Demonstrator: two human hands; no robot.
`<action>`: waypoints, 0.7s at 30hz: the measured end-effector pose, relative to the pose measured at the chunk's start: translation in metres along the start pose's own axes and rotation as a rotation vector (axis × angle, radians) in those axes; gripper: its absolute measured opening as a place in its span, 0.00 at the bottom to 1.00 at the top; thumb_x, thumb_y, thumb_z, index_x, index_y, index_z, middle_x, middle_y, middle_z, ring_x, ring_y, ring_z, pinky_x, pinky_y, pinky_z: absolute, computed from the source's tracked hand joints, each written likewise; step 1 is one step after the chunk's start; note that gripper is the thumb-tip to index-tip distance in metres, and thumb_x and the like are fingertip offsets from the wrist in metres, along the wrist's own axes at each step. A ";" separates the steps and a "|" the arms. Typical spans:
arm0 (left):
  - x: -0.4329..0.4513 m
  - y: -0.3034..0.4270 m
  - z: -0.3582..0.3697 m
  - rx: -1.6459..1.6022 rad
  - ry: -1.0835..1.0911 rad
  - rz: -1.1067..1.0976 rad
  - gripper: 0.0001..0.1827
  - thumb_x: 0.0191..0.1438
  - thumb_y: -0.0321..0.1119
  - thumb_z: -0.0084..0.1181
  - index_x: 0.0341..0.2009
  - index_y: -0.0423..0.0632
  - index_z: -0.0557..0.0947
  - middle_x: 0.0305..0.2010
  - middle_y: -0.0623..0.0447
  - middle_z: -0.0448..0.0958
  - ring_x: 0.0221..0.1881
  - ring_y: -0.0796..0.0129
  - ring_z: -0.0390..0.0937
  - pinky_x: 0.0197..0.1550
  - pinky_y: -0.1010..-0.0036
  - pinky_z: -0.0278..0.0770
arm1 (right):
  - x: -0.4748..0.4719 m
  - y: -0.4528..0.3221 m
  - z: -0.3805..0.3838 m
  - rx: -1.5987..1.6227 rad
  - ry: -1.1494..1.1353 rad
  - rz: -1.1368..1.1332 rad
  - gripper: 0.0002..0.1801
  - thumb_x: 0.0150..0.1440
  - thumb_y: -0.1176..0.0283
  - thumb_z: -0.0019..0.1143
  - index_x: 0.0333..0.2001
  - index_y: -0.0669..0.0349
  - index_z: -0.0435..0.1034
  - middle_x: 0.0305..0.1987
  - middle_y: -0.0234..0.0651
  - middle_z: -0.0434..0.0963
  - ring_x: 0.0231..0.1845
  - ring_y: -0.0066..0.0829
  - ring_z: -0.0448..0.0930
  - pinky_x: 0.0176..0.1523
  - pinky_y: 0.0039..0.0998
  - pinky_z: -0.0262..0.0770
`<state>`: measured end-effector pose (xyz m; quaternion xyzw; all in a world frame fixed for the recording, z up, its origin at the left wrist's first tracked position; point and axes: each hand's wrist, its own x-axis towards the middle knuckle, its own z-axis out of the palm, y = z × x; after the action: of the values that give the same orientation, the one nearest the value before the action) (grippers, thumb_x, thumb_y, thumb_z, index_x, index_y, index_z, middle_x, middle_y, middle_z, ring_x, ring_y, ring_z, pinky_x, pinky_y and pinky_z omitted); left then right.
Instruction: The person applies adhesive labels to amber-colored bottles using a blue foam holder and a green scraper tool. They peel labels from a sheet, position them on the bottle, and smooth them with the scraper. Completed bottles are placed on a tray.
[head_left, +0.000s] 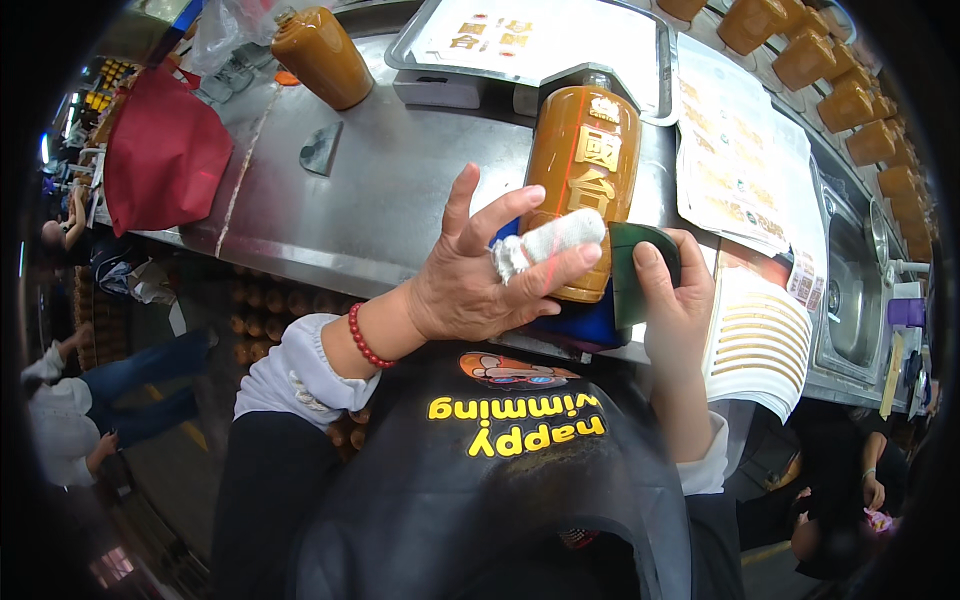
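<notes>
A glossy brown bottle (551, 150) with raised gold characters lies before me on a blue support (574, 326), its clear glass neck away from me. Red light lines run along it. My left hand (472, 281) is over the bottle's lower part with fingers spread and nothing in the grasp. A white cloth sleeve (566, 234) covers one of its fingers; whether the fingertips touch the bottle I cannot tell. Between thumb and fingers, my right hand (686, 307) grips a dark green flat scraper (634, 262) beside the bottle's lower right side.
Another brown bottle (322, 60) stands far left on the metal table (420, 187), near a loose flat piece (322, 150) and a red bag (169, 150). A tray (666, 75) holds decal sheets. Printed sheets (727, 150) and a sink (851, 315) are right. Several bottles line the upper right.
</notes>
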<state>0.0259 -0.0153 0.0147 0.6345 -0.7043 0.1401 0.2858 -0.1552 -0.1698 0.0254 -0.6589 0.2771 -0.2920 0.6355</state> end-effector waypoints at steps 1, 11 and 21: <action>-0.001 0.001 0.000 0.075 0.008 0.053 0.25 0.60 0.49 0.59 0.62 0.78 0.74 0.63 0.61 0.67 0.73 0.69 0.53 0.79 0.47 0.27 | 0.000 0.001 0.000 -0.014 0.008 -0.012 0.10 0.66 0.68 0.60 0.43 0.66 0.73 0.35 0.28 0.79 0.36 0.14 0.75 0.41 0.18 0.73; 0.008 -0.005 0.008 0.027 0.067 0.061 0.20 0.64 0.58 0.50 0.57 0.72 0.81 0.57 0.57 0.73 0.68 0.67 0.61 0.79 0.46 0.30 | 0.002 0.009 -0.001 -0.005 0.027 -0.010 0.10 0.66 0.69 0.60 0.42 0.66 0.73 0.37 0.28 0.78 0.37 0.15 0.74 0.42 0.19 0.72; -0.027 0.004 0.019 -0.136 0.121 -0.343 0.50 0.47 0.51 0.69 0.71 0.45 0.65 0.69 0.46 0.68 0.72 0.50 0.58 0.75 0.40 0.36 | 0.012 -0.008 0.003 -0.731 0.119 -0.785 0.15 0.51 0.76 0.68 0.44 0.64 0.77 0.36 0.35 0.75 0.35 0.32 0.75 0.41 0.32 0.71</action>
<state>0.0190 -0.0032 -0.0154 0.7148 -0.5753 0.0793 0.3896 -0.1449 -0.1758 0.0342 -0.8736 0.1291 -0.4287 0.1910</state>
